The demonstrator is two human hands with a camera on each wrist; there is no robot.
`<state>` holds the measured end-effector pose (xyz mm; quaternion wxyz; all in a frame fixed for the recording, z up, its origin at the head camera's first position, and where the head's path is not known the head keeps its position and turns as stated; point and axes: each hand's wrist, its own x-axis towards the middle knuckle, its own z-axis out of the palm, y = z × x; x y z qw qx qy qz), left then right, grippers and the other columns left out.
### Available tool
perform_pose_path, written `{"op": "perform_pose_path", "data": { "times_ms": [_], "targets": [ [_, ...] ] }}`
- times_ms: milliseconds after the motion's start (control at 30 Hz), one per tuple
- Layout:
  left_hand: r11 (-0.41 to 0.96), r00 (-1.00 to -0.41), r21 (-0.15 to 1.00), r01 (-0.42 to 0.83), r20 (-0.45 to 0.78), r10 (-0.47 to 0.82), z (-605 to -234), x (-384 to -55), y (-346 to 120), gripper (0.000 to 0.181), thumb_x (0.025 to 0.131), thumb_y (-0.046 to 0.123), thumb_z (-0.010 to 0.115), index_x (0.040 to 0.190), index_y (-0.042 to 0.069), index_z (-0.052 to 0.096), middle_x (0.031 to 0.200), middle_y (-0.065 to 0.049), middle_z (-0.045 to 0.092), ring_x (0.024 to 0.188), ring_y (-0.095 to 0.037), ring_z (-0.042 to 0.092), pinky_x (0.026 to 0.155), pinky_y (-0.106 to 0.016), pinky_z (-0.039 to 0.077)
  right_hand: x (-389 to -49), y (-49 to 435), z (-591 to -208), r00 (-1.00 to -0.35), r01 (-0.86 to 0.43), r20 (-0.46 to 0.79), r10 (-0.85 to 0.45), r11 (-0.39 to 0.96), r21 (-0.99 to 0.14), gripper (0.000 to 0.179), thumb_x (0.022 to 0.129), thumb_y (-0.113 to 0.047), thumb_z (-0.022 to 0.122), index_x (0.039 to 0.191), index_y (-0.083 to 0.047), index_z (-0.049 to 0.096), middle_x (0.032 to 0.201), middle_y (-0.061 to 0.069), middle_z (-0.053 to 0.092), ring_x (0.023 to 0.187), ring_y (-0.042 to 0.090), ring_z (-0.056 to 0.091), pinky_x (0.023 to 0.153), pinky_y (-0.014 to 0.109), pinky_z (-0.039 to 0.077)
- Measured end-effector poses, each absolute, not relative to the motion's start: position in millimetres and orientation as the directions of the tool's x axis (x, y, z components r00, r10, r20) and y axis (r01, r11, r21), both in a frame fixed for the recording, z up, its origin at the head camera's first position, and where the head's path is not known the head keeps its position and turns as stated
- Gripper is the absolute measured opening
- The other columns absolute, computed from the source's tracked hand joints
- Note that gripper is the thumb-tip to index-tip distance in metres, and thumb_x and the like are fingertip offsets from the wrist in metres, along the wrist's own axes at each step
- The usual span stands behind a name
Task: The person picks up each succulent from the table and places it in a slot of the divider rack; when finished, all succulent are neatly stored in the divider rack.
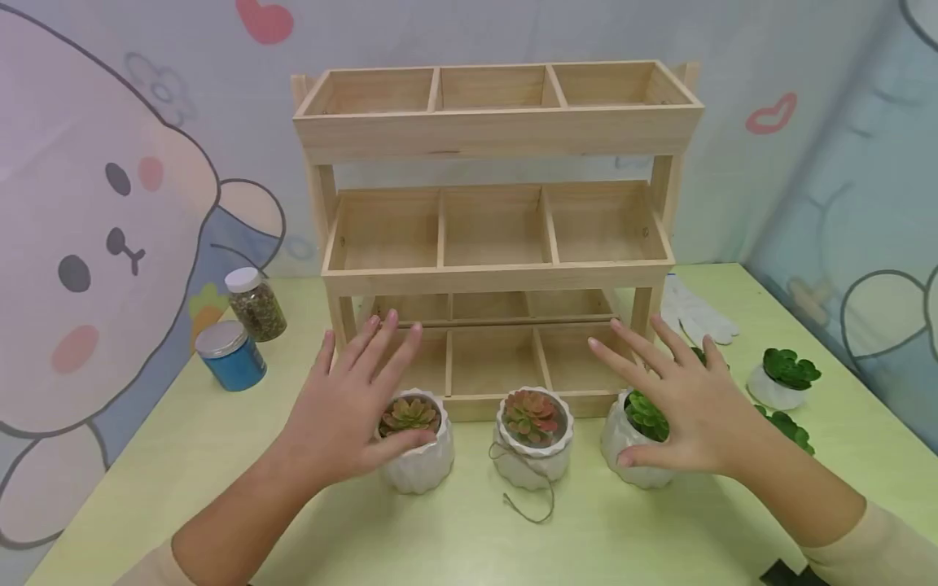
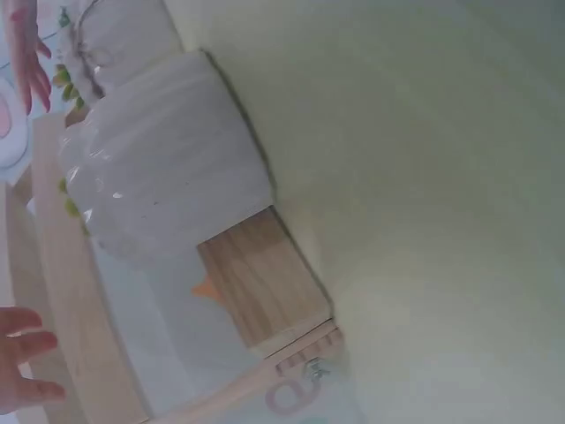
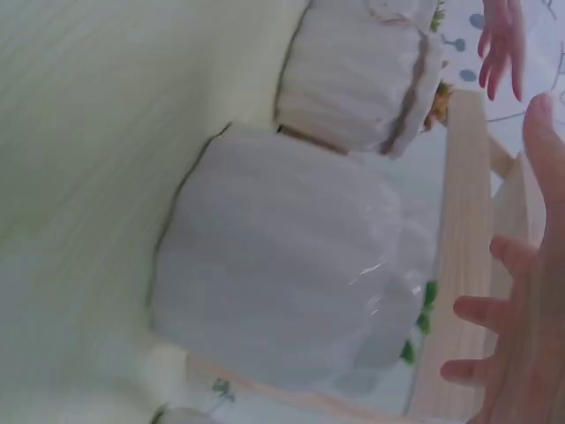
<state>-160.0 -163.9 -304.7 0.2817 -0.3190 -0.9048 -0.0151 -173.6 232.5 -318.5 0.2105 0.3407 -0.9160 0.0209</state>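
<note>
My left hand (image 1: 348,415) hovers with spread fingers over the left white pot (image 1: 421,468), which holds a yellowish-green succulent (image 1: 410,413). On the other side, my right hand (image 1: 685,407) is spread in the same way above the right white pot (image 1: 623,443) with a green succulent (image 1: 648,417). Between them stands a middle white pot (image 1: 520,468) with a reddish succulent (image 1: 531,415) and a thin string (image 1: 538,514) tied round it. Neither hand holds anything. In the wrist views, the pots (image 2: 177,159) (image 3: 282,256) stand upright on the table, apart from the fingers.
Behind the pots rises a three-tier wooden rack (image 1: 498,281) with divided trays. Left of it are a blue jar (image 1: 238,370) and a jar of brownish grains (image 1: 260,313). White gloves (image 1: 696,313) and several more green plants (image 1: 780,395) lie or stand at right.
</note>
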Motion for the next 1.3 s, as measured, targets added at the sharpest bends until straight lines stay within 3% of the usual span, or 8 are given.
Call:
{"op": "perform_pose_path", "data": {
  "times_ms": [100, 200, 267, 367, 500, 600, 1000, 1300],
  "targets": [
    [0.754, -0.467, -0.100, 0.650, 0.729, 0.499, -293, -165, -166, 0.078, 0.093, 0.059, 0.038, 0.145, 0.001, 0.030, 0.137, -0.020, 0.045, 0.124, -0.036, 0.044, 0.098, -0.058, 0.036, -169, 224, -308, -0.632, -0.665, 0.461, -0.622, 0.741, 0.088, 0.106, 0.065, -0.080, 0.057, 0.150, -0.027, 0.023, 0.153, -0.001, 0.022, 0.136, 0.036, 0.022, 0.088, 0.078, 0.021],
    [0.737, -0.383, -0.002, 0.676, 0.853, 0.353, -282, -170, -172, 0.068, 0.095, 0.044, 0.048, 0.140, -0.006, 0.035, 0.127, -0.024, 0.051, 0.115, -0.039, 0.050, 0.095, -0.053, 0.041, -163, 212, -297, -0.575, -0.725, 0.534, -0.619, 0.689, 0.018, 0.100, 0.071, -0.075, 0.058, 0.149, -0.019, 0.028, 0.150, 0.000, 0.029, 0.135, 0.030, 0.028, 0.091, 0.073, 0.026],
    [0.742, -0.415, 0.109, 0.662, 0.878, 0.241, -276, -175, -179, 0.064, 0.093, 0.032, 0.055, 0.140, -0.006, 0.034, 0.131, -0.024, 0.048, 0.119, -0.037, 0.046, 0.098, -0.050, 0.039, -160, 203, -290, -0.538, -0.774, 0.578, -0.614, 0.631, -0.052, 0.098, 0.074, -0.071, 0.058, 0.147, -0.013, 0.030, 0.148, 0.003, 0.033, 0.133, 0.030, 0.032, 0.094, 0.068, 0.028],
    [0.699, -0.572, 0.373, 0.610, 0.818, 0.063, -273, -184, -189, 0.067, 0.089, 0.015, 0.063, 0.144, -0.002, 0.029, 0.142, -0.016, 0.039, 0.130, -0.027, 0.037, 0.104, -0.044, 0.034, -154, 187, -282, -0.514, -0.830, 0.609, -0.604, 0.529, -0.176, 0.097, 0.076, -0.064, 0.064, 0.146, -0.007, 0.030, 0.146, 0.006, 0.037, 0.130, 0.028, 0.035, 0.102, 0.054, 0.030],
    [0.559, -0.794, 0.702, 0.441, 0.596, -0.122, -279, -201, -199, 0.080, 0.086, 0.007, 0.067, 0.148, 0.004, 0.018, 0.150, -0.009, 0.028, 0.135, -0.017, 0.030, 0.106, -0.038, 0.031, -146, 164, -276, -0.547, -0.835, 0.600, -0.584, 0.429, -0.344, 0.101, 0.074, -0.055, 0.073, 0.148, -0.008, 0.023, 0.148, 0.005, 0.033, 0.132, 0.025, 0.033, 0.108, 0.041, 0.027],
    [0.469, -0.876, 0.830, 0.302, 0.436, -0.207, -288, -215, -207, 0.083, 0.087, 0.010, 0.066, 0.149, 0.004, 0.012, 0.152, -0.011, 0.022, 0.137, -0.019, 0.026, 0.108, -0.038, 0.028, -141, 145, -273, -0.584, -0.811, 0.580, -0.568, 0.381, -0.443, 0.105, 0.072, -0.048, 0.077, 0.150, -0.013, 0.017, 0.150, 0.002, 0.029, 0.135, 0.023, 0.029, 0.108, 0.043, 0.027],
    [0.185, -0.934, 0.981, 0.055, 0.115, -0.337, -318, -255, -224, 0.090, 0.084, 0.022, 0.072, 0.151, 0.010, 0.013, 0.152, -0.009, 0.023, 0.136, -0.020, 0.027, 0.106, -0.033, 0.032, -135, 75, -282, -0.788, -0.563, 0.319, -0.527, 0.407, -0.719, 0.113, 0.066, -0.045, 0.083, 0.151, -0.022, 0.011, 0.152, -0.007, 0.017, 0.137, 0.013, 0.019, 0.108, 0.046, 0.024],
    [0.176, -0.945, 0.979, 0.108, 0.156, -0.287, -330, -262, -215, 0.064, 0.088, 0.020, 0.067, 0.139, -0.004, 0.038, 0.137, -0.019, 0.045, 0.124, -0.026, 0.046, 0.100, -0.036, 0.039, -137, 44, -303, -0.881, -0.354, 0.167, -0.442, 0.384, -0.853, 0.121, 0.056, -0.051, 0.086, 0.150, -0.024, 0.015, 0.150, -0.004, 0.023, 0.136, 0.016, 0.022, 0.106, 0.049, 0.026]
  ]
}}
